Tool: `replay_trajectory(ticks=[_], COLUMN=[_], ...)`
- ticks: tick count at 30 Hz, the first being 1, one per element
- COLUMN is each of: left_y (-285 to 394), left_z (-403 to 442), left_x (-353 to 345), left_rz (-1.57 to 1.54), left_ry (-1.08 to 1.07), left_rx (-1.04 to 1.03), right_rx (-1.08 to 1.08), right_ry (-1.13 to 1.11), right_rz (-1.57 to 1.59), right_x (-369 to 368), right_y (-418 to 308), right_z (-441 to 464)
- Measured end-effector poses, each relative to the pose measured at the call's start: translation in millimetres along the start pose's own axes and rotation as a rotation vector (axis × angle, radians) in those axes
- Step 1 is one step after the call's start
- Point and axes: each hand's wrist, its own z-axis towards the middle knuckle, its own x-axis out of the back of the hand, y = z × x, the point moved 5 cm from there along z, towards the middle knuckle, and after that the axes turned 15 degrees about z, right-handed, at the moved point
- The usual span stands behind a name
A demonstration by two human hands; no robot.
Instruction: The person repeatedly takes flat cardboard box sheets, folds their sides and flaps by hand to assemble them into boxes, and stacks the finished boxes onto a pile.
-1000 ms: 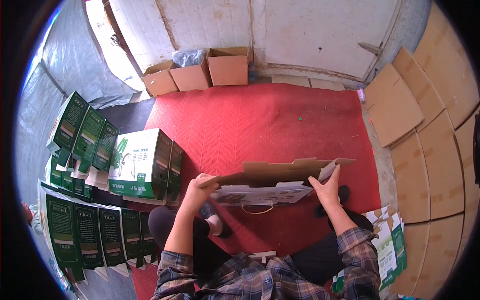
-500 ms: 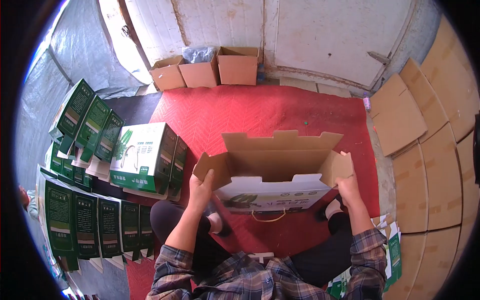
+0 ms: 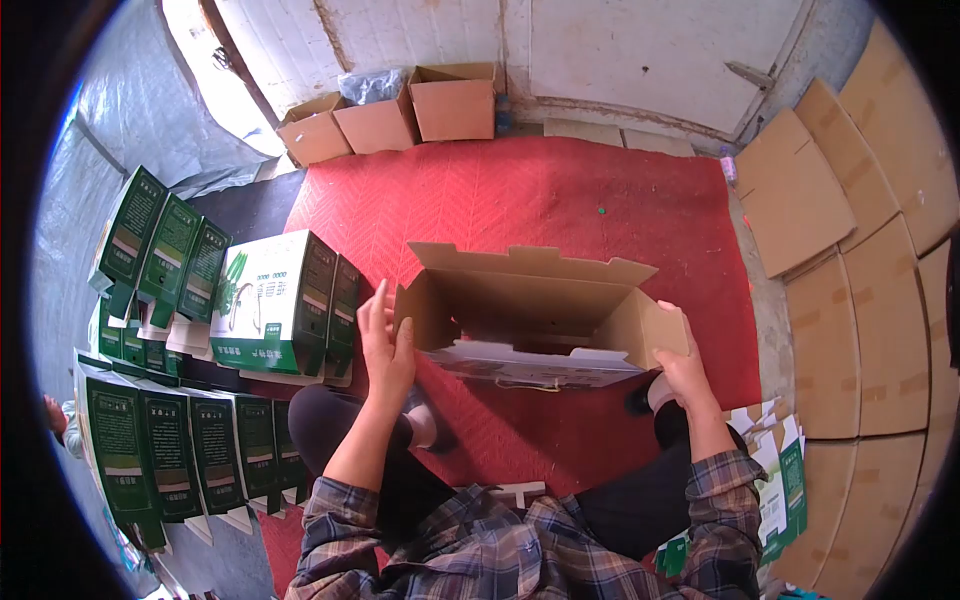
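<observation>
A cardboard gift box (image 3: 530, 290) with a rope handle stands upright before me, its top gaping and its brown inside showing. Its printed white front leans toward me, much foreshortened. My left hand (image 3: 388, 350) lies at the box's left end with the fingers stretched out; whether the palm presses on the board I cannot tell. At the right end, my right hand (image 3: 684, 352) grips the side flap, thumb on the near face and fingers behind it.
Folded-up green and white boxes (image 3: 265, 300) stand in rows at left. Flat printed cartons (image 3: 780, 480) lie at right, beside stacked brown cartons (image 3: 885, 340). Brown open boxes (image 3: 452, 108) line the back wall. A red mat (image 3: 470, 190) covers the floor. Another person's hand (image 3: 55, 412) shows at far left.
The box has tipped so its inside shows more and its front less. My left hand has loosened from the left flap and spread its fingers. My right hand stays on the right flap.
</observation>
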Motion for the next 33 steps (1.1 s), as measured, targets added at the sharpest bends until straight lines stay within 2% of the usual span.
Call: replay_trajectory(ticks=[1, 2, 3, 5, 7, 11, 12, 17, 19, 21, 23, 24, 25, 27, 28, 29, 31, 33], left_y=[12.5, 27.4, 34.7, 58.5, 75.1, 43.1, 35.1, 24.5, 11.0, 10.5, -3.5, -1.8, -2.0, 8.2, 9.2, 7.8, 5.5, -1.9], left_z=[0.2, -0.2, 1.4, -2.8, 8.4, 44.8, 49.6, 44.6, 42.1, 39.0, 32.3, 28.0, 25.0, 11.5, 9.0, 8.5, 4.6, 4.2], left_x=[7.0, 11.7, 11.8, 6.8, -8.3, -27.6, -31.4, -38.2, -32.3, -25.2, -32.0, -36.2, -35.9, -42.0, -43.2, -43.2, -44.8, -45.4], left_rz=[0.023, 0.061, 0.057, -0.022, -0.128, 0.122, 0.138, 0.271, 0.249, 0.252, 0.198, 0.195, 0.194, 0.236, 0.264, 0.261, 0.265, 0.284], left_ry=[0.093, 0.177, 0.17, 0.048, -0.053, 0.004, -0.038, -0.043, -0.123, -0.082, -0.406, -0.509, -0.509, -0.678, -0.766, -0.763, -0.843, -0.876], left_rx=[-0.052, -0.194, -0.2, -0.459, -0.371, -0.148, -0.073, -0.117, -0.005, -0.082, 0.065, 0.015, 0.019, -0.13, -0.084, -0.074, -0.132, -0.114], right_rx=[-0.004, -0.006, -0.004, -0.012, -0.017, -0.024, -0.033, -0.037, -0.05, -0.042, -0.029, -0.014, -0.016, -0.009, -0.013, -0.016, -0.023, -0.113], right_ry=[0.007, 0.0, -0.005, -0.004, -0.01, -0.004, -0.001, 0.029, 0.056, 0.042, 0.051, 0.06, 0.058, 0.09, 0.084, 0.082, 0.064, -0.166], right_rz=[0.002, 0.01, 0.018, 0.05, 0.079, 0.124, 0.141, 0.128, 0.126, 0.185, 0.164, 0.14, 0.138, 0.039, 0.034, -0.009, -0.057, 0.023], right_x=[-0.3, -1.8, -2.2, -0.9, -1.0, 0.6, 0.8, 2.8, 5.6, 5.0, 4.9, 4.9, 3.5, 0.5, -2.6, -5.7, -12.2, -28.0], right_y=[-0.1, -2.4, -4.2, -2.3, 0.7, 1.9, 1.5, 2.7, 3.9, 5.2, 8.0, 6.9, 6.0, 1.9, -0.8, -4.5, -12.2, -12.7], right_z=[-0.9, -1.7, -1.9, -1.9, -2.4, -6.1, -5.9, -4.3, -3.8, -2.5, -1.3, -0.3, 0.0, -1.6, -2.2, -2.6, -3.5, -5.9])
